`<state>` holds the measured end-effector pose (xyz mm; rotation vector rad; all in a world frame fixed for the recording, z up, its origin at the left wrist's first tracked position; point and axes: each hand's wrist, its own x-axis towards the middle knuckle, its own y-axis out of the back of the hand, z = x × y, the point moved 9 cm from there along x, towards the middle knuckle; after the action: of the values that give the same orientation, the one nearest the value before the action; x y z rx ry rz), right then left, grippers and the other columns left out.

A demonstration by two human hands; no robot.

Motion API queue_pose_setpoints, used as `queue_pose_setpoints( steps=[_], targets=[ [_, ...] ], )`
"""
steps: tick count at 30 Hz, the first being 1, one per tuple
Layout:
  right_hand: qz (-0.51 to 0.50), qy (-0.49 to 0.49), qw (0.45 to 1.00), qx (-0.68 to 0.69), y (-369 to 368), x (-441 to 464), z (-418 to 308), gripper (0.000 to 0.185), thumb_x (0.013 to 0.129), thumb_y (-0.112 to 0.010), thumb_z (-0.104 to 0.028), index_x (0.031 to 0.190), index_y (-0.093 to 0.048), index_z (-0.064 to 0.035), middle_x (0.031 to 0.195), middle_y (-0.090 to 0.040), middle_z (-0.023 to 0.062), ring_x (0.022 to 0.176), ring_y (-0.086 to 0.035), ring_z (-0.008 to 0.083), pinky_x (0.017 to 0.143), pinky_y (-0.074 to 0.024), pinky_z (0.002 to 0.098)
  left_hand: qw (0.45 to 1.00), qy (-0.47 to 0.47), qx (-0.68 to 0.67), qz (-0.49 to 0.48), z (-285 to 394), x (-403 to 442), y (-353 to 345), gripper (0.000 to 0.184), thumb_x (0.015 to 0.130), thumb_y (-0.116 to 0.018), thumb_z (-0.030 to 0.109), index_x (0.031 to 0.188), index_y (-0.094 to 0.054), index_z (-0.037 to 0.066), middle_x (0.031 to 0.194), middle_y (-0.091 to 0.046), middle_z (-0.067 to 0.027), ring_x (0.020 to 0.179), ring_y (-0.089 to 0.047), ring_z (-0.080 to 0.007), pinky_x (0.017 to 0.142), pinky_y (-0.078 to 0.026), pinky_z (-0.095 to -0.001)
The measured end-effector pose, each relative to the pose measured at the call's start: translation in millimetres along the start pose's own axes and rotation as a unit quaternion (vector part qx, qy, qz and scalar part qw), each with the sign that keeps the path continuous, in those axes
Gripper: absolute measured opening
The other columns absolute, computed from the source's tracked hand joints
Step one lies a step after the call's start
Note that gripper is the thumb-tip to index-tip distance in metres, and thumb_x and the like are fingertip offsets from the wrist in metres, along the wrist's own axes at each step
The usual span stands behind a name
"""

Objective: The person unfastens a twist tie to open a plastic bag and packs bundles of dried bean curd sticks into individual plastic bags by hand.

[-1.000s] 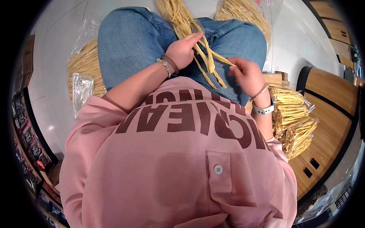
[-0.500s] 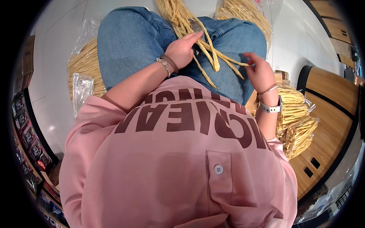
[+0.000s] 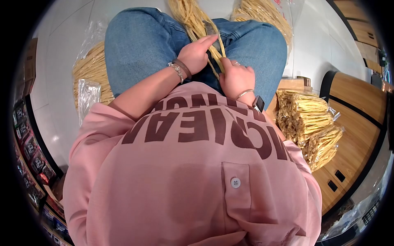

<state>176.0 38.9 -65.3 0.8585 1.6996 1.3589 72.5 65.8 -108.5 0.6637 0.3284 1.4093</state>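
Long yellow strands (image 3: 189, 18) hang in a bundle between my knees, over the lap of blue jeans. My left hand (image 3: 196, 53) is wrapped round the bundle's lower part, thumb side up, with dark and beaded bracelets at the wrist. Beside it on the right, my right hand (image 3: 238, 78) is closed around the strands' loose ends, its fingertips partly hidden behind them and the back of the hand. A watch and a thin bracelet are on that wrist.
A clear bag of strands (image 3: 94, 65) lies on the floor at the left, another pile (image 3: 262, 14) at the top right. Packed bundles (image 3: 310, 119) are stacked by a wooden cabinet (image 3: 357, 110) at the right. Shelves of packets (image 3: 35, 151) stand at the far left.
My right hand first drew a strand out to the right, then came back left, close to my left hand, and closed on the strands. My left hand has stayed in place.
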Motion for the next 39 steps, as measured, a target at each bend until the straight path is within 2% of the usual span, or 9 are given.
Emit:
queue_pose_setpoints(
  steps=[12, 18, 24, 27, 29, 31, 36, 38, 39],
  targets=[
    [0.180, 0.010, 0.956, 0.233, 140, -32, 20, 0.023, 0.071, -0.059, -0.005, 0.094, -0.061, -0.0060, 0.077, -0.061, 0.0122, 0.062, -0.058, 0.0245, 0.057, -0.0447, 0.0306, 1.000, -0.009, 0.000, 0.013, -1, 1, 0, 0.053, 0.073, -0.041, -0.002, 0.124, -0.044, 0.010, 0.123, -0.049, -0.0099, 0.104, -0.052, -0.0289, 0.087, -0.045, -0.0348],
    [0.541, -0.018, 0.757, 0.365, 210, -89, 52, 0.015, 0.074, -0.059, 0.006, 0.088, -0.059, -0.0005, 0.074, -0.060, 0.0066, 0.061, -0.054, 0.0108, 0.053, -0.0418, 0.0170, 1.000, -0.009, -0.005, 0.009, -2, -1, 0, 0.052, 0.073, -0.041, -0.001, 0.124, -0.044, 0.010, 0.124, -0.048, -0.0094, 0.104, -0.052, -0.0286, 0.087, -0.045, -0.0343],
    [0.646, 0.168, 0.698, 0.260, 278, -130, 73, 0.013, 0.076, -0.062, 0.003, 0.089, -0.058, 0.0029, 0.068, -0.060, 0.0123, 0.047, -0.051, 0.0113, 0.042, -0.0438, 0.0160, 1.000, -0.014, 0.000, 0.011, 0, -1, 1, 0.052, 0.074, -0.041, -0.001, 0.125, -0.044, 0.010, 0.123, -0.049, -0.0097, 0.103, -0.052, -0.0287, 0.087, -0.045, -0.0343],
    [0.646, 0.236, 0.698, 0.197, 305, -144, 70, 0.010, 0.076, -0.058, 0.009, 0.085, -0.056, 0.0076, 0.061, -0.059, 0.0167, 0.049, -0.055, 0.0167, 0.048, -0.0454, 0.0182, 1.000, -0.013, 0.001, 0.010, 0, -1, 1, 0.052, 0.074, -0.041, -0.001, 0.125, -0.043, 0.010, 0.123, -0.049, -0.0102, 0.103, -0.052, -0.0289, 0.087, -0.044, -0.0344],
    [0.601, 0.219, 0.756, 0.140, 310, -138, 75, 0.021, 0.083, -0.058, -0.007, 0.099, -0.051, 0.0044, 0.070, -0.054, 0.0087, 0.058, -0.051, 0.0149, 0.052, -0.0410, 0.0213, 1.000, -0.013, -0.001, 0.008, 0, -1, 1, 0.052, 0.074, -0.041, -0.001, 0.125, -0.043, 0.010, 0.123, -0.049, -0.0107, 0.103, -0.052, -0.0291, 0.087, -0.044, -0.0345],
    [0.642, 0.234, 0.711, 0.168, 305, -142, 73, 0.014, 0.077, -0.057, 0.008, 0.090, -0.056, 0.0082, 0.068, -0.060, 0.0174, 0.056, -0.059, 0.0191, 0.053, -0.0498, 0.0205, 1.000, -0.016, 0.000, 0.008, 0, -1, 0, 0.052, 0.074, -0.041, -0.001, 0.125, -0.044, 0.009, 0.123, -0.049, -0.0110, 0.103, -0.052, -0.0292, 0.087, -0.044, -0.0345],
    [0.571, 0.132, 0.755, 0.294, 288, -98, 68, 0.044, 0.078, -0.066, -0.012, 0.113, -0.045, 0.0033, 0.092, -0.054, 0.0074, 0.069, -0.052, 0.0103, 0.062, -0.0432, 0.0213, 1.000, -0.016, -0.002, 0.006, 0, -1, 1, 0.052, 0.073, -0.041, -0.001, 0.124, -0.044, 0.009, 0.123, -0.049, -0.0115, 0.103, -0.052, -0.0297, 0.086, -0.045, -0.0349],
    [0.542, 0.140, 0.714, 0.420, 272, -89, 78, 0.015, 0.079, -0.057, 0.005, 0.094, -0.057, 0.0067, 0.079, -0.061, 0.0165, 0.058, -0.058, 0.0146, 0.055, -0.0509, 0.0201, 1.000, -0.014, -0.001, 0.006, 1, -1, 1, 0.053, 0.073, -0.041, -0.002, 0.124, -0.044, 0.009, 0.123, -0.049, -0.0116, 0.103, -0.052, -0.0297, 0.086, -0.045, -0.0350],
    [0.424, 0.175, 0.768, 0.448, 266, -72, 74, 0.018, 0.079, -0.056, 0.006, 0.097, -0.057, 0.0076, 0.085, -0.061, 0.0157, 0.066, -0.060, 0.0144, 0.061, -0.0524, 0.0199, 1.000, -0.017, 0.001, 0.008, 0, -1, 0, 0.053, 0.073, -0.041, -0.002, 0.124, -0.044, 0.009, 0.123, -0.049, -0.0117, 0.103, -0.052, -0.0297, 0.086, -0.045, -0.0351]
  ],
)
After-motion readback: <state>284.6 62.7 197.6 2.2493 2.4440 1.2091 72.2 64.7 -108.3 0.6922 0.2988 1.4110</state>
